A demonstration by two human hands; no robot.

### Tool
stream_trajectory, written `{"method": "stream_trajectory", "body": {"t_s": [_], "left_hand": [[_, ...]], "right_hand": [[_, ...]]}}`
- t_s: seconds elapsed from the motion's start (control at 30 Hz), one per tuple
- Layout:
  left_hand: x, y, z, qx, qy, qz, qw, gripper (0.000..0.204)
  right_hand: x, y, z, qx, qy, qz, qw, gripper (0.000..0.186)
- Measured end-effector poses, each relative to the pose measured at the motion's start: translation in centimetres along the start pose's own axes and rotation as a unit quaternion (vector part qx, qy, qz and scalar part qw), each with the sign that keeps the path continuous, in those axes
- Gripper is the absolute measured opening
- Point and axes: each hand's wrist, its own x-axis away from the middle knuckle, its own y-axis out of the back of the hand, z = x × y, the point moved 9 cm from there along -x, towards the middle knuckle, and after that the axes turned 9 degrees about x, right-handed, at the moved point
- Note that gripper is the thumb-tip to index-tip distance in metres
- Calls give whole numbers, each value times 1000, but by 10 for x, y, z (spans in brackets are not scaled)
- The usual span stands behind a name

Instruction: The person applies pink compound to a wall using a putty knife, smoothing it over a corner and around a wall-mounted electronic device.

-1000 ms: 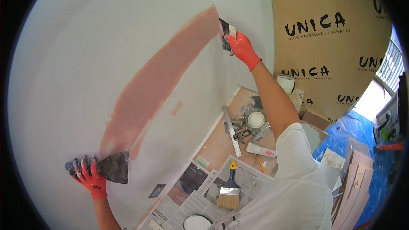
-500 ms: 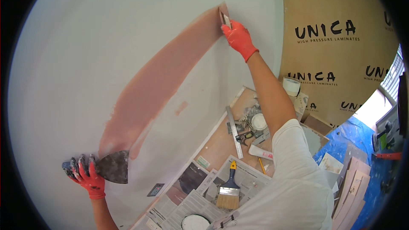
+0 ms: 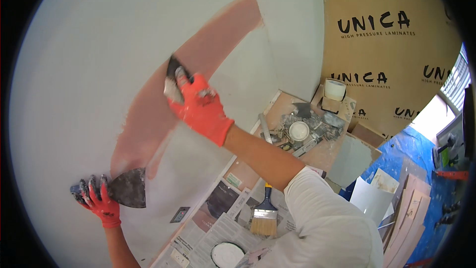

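Note:
My right hand (image 3: 202, 103), in a red glove with white smears, grips a putty knife (image 3: 173, 66) whose dark blade meets the wall. It lies over the middle of a broad strip of pinkish filler (image 3: 144, 110) that curves across the pale wall (image 3: 89, 69). At the lower left my left hand (image 3: 105, 207), red-gloved with dark grimy fingers, is closed around a wide putty knife (image 3: 131, 188). Its stained, flared blade points right, beside the strip's lower end. My right palm and fingers partly cover the knife handle there.
Below the wall, newspaper (image 3: 203, 238) covers a worktop holding a paintbrush (image 3: 264, 218), a white round tub (image 3: 227, 255) and scattered tools around a round lid (image 3: 299, 131). Brown printed sheeting (image 3: 386, 59) stands at right. Board offcuts (image 3: 409, 218) lean over blue floor sheeting (image 3: 416, 149).
My right hand has come down and left along the filler strip from its upper right end, carrying the putty knife. My left hand stays nearly in place with its knife.

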Motion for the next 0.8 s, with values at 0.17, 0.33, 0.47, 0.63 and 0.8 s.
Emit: {"method": "stream_trajectory", "body": {"t_s": [0.17,0.33,0.47,0.63,0.8], "left_hand": [[8,-1,8,-13,11,12,1000,25],[-1,-1,0,0,5,-4,1000,23],[-1,2,0,-5,3,-5,1000,23],[-2,5,-1,-1,-2,-5,1000,22],[-1,5,0,-4,-1,-9,1000,23]], "right_hand": [[-20,73,14,344,190,-115,912,36],[-142,219,-10,449,101,-235,856,40],[-186,236,-24,461,61,-197,863,46],[-181,209,-29,419,72,-106,899,46],[-113,147,-7,364,132,-74,919,42]]}}
